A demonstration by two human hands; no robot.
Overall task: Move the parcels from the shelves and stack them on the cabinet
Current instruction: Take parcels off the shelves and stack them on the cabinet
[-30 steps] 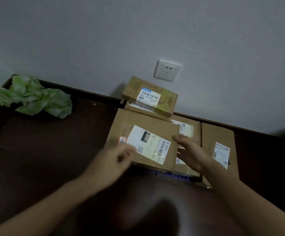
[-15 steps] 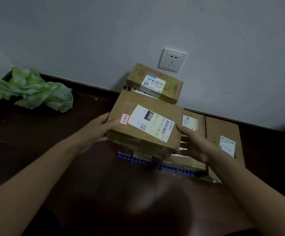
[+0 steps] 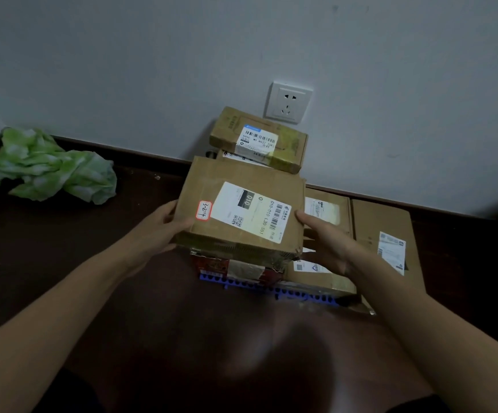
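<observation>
Dark wooden cabinet (image 3: 63, 278), grey wall (image 3: 122, 70) behind: two hands hold a labelled parcel (image 3: 242, 210).
The left hand (image 3: 155, 231) and right hand (image 3: 328, 242) grip its opposite sides above a red box (image 3: 212, 263); a small parcel (image 3: 256, 138) lies farther back, a green bag (image 3: 48, 171) far left.

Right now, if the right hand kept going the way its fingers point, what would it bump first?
The big box. The right hand has its fingers on that box's right side, pointing in toward it. Depth is hard to judge, though.
</observation>
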